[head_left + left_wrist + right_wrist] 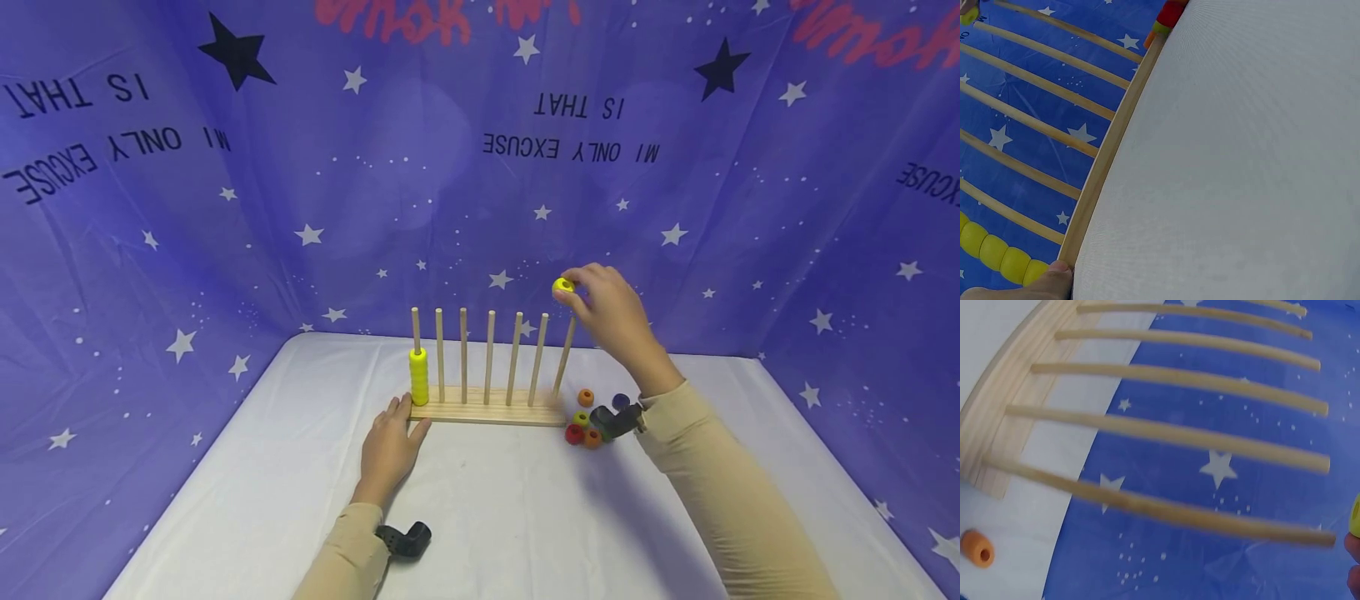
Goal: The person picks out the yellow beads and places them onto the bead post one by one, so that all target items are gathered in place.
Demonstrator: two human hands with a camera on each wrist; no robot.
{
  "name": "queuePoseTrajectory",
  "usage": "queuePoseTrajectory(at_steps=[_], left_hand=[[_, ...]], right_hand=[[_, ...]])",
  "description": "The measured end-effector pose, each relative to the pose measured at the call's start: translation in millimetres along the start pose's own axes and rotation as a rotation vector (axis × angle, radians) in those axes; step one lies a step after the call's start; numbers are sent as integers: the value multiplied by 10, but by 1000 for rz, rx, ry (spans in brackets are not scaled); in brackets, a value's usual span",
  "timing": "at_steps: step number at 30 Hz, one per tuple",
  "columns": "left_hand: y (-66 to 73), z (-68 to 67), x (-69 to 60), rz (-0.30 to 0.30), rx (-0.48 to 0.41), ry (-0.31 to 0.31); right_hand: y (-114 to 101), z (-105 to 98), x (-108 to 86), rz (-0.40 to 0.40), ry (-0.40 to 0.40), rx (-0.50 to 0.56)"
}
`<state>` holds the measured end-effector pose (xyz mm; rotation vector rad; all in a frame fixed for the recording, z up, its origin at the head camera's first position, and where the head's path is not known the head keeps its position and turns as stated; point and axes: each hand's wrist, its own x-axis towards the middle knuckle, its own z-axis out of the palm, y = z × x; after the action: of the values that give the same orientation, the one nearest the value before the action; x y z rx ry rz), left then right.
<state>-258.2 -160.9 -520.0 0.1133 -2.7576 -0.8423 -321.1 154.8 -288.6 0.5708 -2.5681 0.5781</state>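
Observation:
A wooden stand with several upright rods is on the white table. Stacked yellow beads fill the lower part of its leftmost rod. My left hand touches the stand's left end, fingers mostly straight; in the left wrist view its thumb rests by the base's edge. Up at the right, my right hand pinches a yellow bead between thumb and fingers. That bead is just above the tip of the rightmost rod, apparently off it. The right wrist view catches only the edge of this bead.
Loose beads lie right of the stand: an orange bead, a red bead, a yellow-green bead, a dark blue bead and others, partly hidden by the right wrist camera. A purple star-print cloth hangs behind the table.

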Motion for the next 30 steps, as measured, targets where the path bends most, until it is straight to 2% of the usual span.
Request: queuePoseTrajectory(at_steps=[12, 30], left_hand=[[22, -4, -7, 3, -3, 26], [6, -10, 2, -1, 1, 8]], right_hand=[[-368, 260, 158, -79, -50, 17], [-956, 649, 398, -162, -67, 13]])
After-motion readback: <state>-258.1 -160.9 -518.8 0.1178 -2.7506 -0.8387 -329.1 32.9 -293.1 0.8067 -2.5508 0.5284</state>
